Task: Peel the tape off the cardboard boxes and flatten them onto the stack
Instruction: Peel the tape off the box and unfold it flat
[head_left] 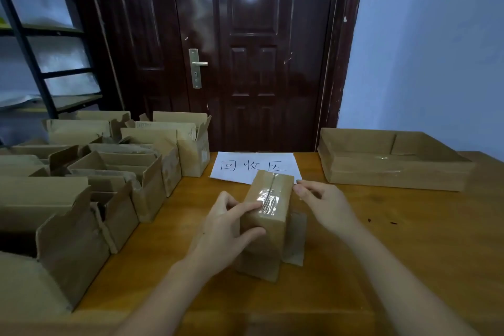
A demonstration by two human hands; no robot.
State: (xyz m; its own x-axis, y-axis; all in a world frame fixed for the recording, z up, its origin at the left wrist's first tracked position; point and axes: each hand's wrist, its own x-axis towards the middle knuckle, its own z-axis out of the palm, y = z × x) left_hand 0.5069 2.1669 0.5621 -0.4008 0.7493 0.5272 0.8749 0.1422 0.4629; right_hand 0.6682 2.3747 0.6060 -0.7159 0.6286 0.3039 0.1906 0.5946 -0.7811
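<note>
one small box [268, 215] stands mid-table; my left hand [227, 229] grips its side, thumb by the tape [268, 200]; my right hand [324, 203], fingers curled, should lift the tape's far end slowly, low along the seam

A wooden desk [381, 240] stands against a dark door [245, 49]. The door's metal handle [197, 67] sits left of its middle. Left of the door stands a black shelf [41, 63]; right of it, a bluish wall [422, 49]. A white paper [231, 169] with handwritten characters lies on the desk below the door.
</note>
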